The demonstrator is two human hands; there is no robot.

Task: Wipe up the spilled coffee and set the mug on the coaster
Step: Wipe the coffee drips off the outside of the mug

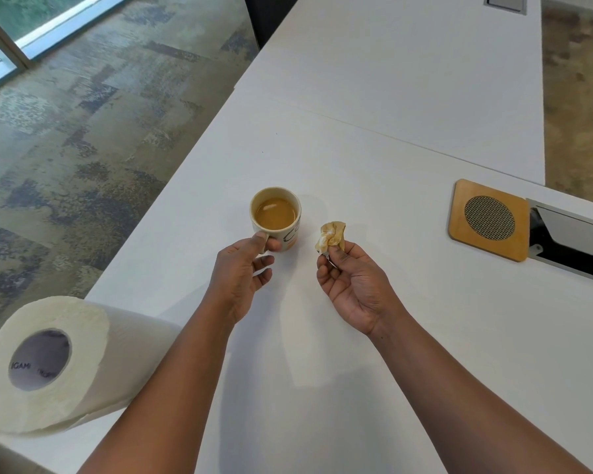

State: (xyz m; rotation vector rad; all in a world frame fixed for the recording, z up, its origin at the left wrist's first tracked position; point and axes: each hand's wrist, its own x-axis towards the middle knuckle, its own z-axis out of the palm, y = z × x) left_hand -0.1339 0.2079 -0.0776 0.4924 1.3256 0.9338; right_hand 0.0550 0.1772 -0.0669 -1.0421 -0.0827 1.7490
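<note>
A cream mug (276,213) holding light brown coffee stands on the white table (374,138), near its left edge. My left hand (242,271) grips the mug's handle, thumb on top. My right hand (351,282), just right of the mug, pinches a crumpled, coffee-stained paper wad (331,236) between its fingertips, above the table. A square wooden coaster (489,218) with a round mesh centre lies far to the right, apart from the mug. No wet coffee shows on the table around the mug.
A paper towel roll (53,366) lies on its side at the table's near left corner. A cable hatch (575,239) sits open right beside the coaster. A seam crosses the table beyond the mug. Carpet floor lies to the left.
</note>
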